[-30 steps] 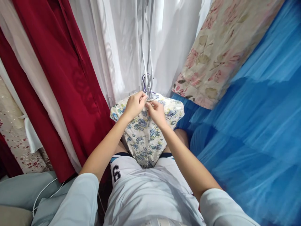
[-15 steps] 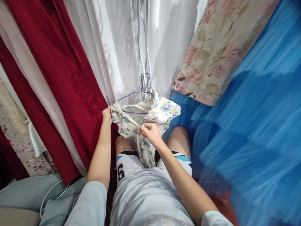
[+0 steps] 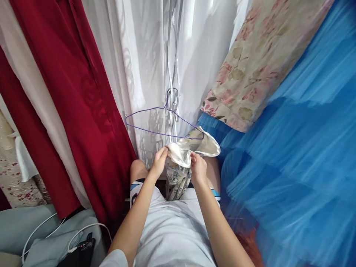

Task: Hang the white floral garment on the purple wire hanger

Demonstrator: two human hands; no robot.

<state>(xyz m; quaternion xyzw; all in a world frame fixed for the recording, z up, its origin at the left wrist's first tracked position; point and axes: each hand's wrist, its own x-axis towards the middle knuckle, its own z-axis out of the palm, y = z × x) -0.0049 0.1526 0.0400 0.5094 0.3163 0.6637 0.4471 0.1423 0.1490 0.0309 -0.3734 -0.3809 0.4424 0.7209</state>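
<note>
presently gripping floral garment (image 3: 178, 178) in left hand (image 3: 159, 161) and right hand (image 3: 198, 168)
could snag on purple wire hanger (image 3: 161, 133) if tugged hard

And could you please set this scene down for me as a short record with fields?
Left hand: the left hand pinches a pale edge of the blue-floral garment
Right hand: the right hand grips the same garment, close beside the left
Hanger: purple wire hanger, left end bare, right end in an opening of the garment
Left side: red cloth
Behind hanger: white fabric
Right side: pink-floral fabric, blue tulle
Lower left: white cable, black device
</note>
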